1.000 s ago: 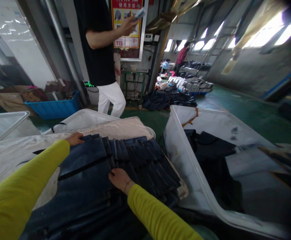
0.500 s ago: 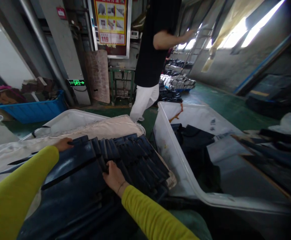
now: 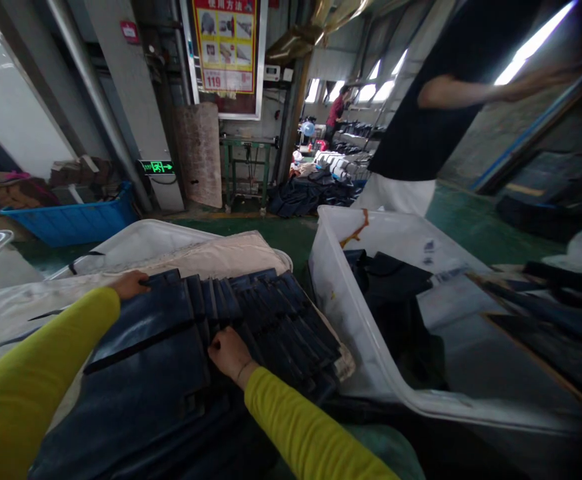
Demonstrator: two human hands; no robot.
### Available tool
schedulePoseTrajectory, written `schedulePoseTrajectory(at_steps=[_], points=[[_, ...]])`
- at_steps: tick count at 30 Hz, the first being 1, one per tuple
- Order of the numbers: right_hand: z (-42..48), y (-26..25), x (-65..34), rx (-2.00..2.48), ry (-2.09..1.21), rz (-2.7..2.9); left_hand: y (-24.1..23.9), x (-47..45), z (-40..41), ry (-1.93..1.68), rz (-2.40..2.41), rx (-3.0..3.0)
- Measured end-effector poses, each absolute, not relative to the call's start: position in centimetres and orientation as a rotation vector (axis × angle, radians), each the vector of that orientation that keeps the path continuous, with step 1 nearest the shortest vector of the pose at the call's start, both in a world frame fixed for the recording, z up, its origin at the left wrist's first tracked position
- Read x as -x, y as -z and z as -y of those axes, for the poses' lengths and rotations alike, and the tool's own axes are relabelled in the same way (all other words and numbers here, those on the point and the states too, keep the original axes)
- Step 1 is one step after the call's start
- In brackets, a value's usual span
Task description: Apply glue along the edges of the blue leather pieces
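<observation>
Dark blue, glossy sheets [image 3: 151, 313] lie overlapped before me, the top one crossed by a black strip [image 3: 141, 347]. At the far left corner of that top sheet, my left hand [image 3: 131, 285] has its fingers closed over the edge. My right hand [image 3: 229, 353] is closed in a pinch at the sheet's right edge; the fingertips partly hide what they grip. Beyond it, rows of folded dark blue pieces [image 3: 275, 307] lean against one another on a cream cloth [image 3: 241, 250].
The cloth covers a white bin [image 3: 145, 230]. To the right stands another white bin [image 3: 391, 360] with dark pieces and a board inside. A blue tub [image 3: 71, 223] is at the left. A person in a black shirt [image 3: 431, 127] is behind the right bin.
The person in black has moved from the middle to the right, behind the white bin. My hands stay at nearly the same places on the sheet.
</observation>
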State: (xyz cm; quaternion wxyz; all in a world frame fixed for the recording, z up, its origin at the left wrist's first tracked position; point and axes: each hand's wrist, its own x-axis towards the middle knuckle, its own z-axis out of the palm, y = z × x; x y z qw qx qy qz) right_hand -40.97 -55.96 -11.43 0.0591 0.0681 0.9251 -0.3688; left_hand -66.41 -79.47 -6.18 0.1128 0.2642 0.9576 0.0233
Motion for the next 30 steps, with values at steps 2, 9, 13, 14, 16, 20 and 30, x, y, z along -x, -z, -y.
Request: schedulePoseTrajectory(at_steps=[2, 9, 13, 14, 16, 20, 30], points=[[55.9, 11.6, 41.0, -0.181, 1.087, -2.816, 6.2, 66.4, 79.1, -0.029, -2.826, -0.772], [55.7, 11.7, 40.7, -0.096, 0.979, -2.879, 7.3, 62.2, 76.9, -0.053, -3.033, -0.843], [55.7, 11.4, 40.6, -0.046, 0.911, -2.89, 9.0, 54.8, 74.4, -0.241, -3.12, -0.992], [55.7, 11.3, 40.6, -0.04, 0.894, -2.892, 9.6, 53.0, 73.8, -0.267, -3.127, -1.014], [55.7, 11.1, 40.6, -0.036, 0.856, -2.896, 11.2, 49.9, 73.0, -0.274, -3.163, -1.074], [55.2, 10.5, 40.7, 0.045, 0.782, -2.868, 14.0, 47.7, 72.5, -0.214, -3.306, -1.141], [40.0, -0.6, 40.3, 0.201, 1.369, -3.194, 15.8, 48.6, 73.0, -0.188, -3.333, -1.162]])
